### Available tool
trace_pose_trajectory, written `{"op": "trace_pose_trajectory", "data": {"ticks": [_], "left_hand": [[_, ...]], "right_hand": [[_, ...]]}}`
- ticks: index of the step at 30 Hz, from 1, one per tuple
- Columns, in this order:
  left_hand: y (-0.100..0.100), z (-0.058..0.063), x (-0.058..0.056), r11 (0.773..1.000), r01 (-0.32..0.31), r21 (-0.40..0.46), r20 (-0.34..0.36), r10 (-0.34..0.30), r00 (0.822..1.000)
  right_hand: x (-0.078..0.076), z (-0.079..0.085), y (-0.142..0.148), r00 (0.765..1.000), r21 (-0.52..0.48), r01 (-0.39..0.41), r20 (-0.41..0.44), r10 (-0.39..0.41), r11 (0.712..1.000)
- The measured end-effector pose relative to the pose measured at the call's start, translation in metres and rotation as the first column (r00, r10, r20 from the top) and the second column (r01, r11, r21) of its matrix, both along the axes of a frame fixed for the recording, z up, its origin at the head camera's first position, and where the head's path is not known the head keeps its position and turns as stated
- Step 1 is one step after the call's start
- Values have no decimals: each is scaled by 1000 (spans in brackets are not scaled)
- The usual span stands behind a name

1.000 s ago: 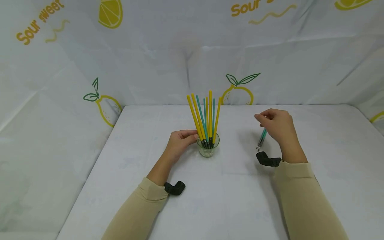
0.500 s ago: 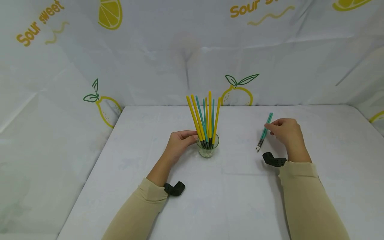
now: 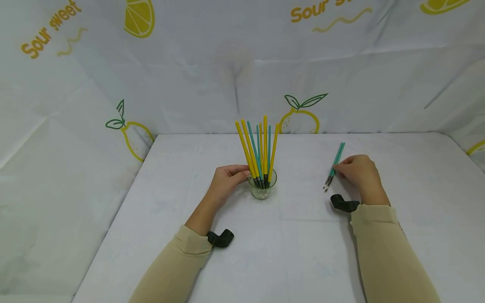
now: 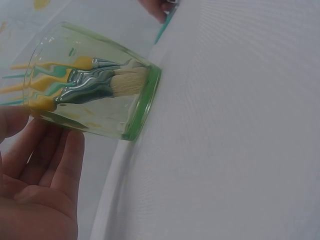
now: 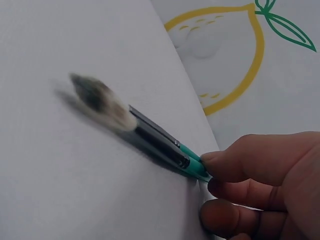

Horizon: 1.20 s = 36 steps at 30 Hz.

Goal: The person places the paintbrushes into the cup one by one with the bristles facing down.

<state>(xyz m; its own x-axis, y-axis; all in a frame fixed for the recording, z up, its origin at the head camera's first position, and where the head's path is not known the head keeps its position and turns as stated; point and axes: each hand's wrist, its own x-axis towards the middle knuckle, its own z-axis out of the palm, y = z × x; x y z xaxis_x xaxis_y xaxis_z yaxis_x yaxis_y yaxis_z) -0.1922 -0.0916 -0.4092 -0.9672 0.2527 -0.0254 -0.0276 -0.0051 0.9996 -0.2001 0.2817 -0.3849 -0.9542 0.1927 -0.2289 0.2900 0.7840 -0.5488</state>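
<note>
Near the middle of the table, a clear glass point(image 3: 261, 194) stands upright with several yellow and teal paintbrushes point(image 3: 265, 143) in it, bristles down. My left hand point(image 3: 226, 182) holds the glass at its left side, thumb and fingers by the rim. In the left wrist view the glass's green-tinted base point(image 4: 145, 105) rests on the cloth. To the right, two teal paintbrushes point(image 3: 339, 152) lie side by side, bristles toward me. My right hand point(image 3: 359, 174) pinches their handles just behind the dark ferrules point(image 5: 157, 142), between thumb and forefinger.
A white cloth covers the table point(image 3: 288, 252). Behind it hangs a white curtain point(image 3: 212, 84) with lemon prints and lettering. Each wrist wears a small black camera mount point(image 3: 221, 238).
My right hand lowered the teal paintbrushes onto the table and moved right. It then slid down the handles toward the bristles. My left hand and the glass stayed put.
</note>
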Motion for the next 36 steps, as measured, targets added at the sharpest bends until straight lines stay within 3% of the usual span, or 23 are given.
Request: {"op": "trace_pose_trajectory", "data": {"ticks": [9,20,36], "left_hand": [[1,0,0,1000,-2,4,5,2,1000],[1,1,0,1000,-3,0,-5,3,1000],[1,1,1,1000,-14,-4,-1,14,1000]], "right_hand": [[3,0,-4,999,42,49,-4,-48,998],[0,-6,-5,999,110,43,5,-44,993],[1,-1,-10,997,138,60,45,-67,989]]}}
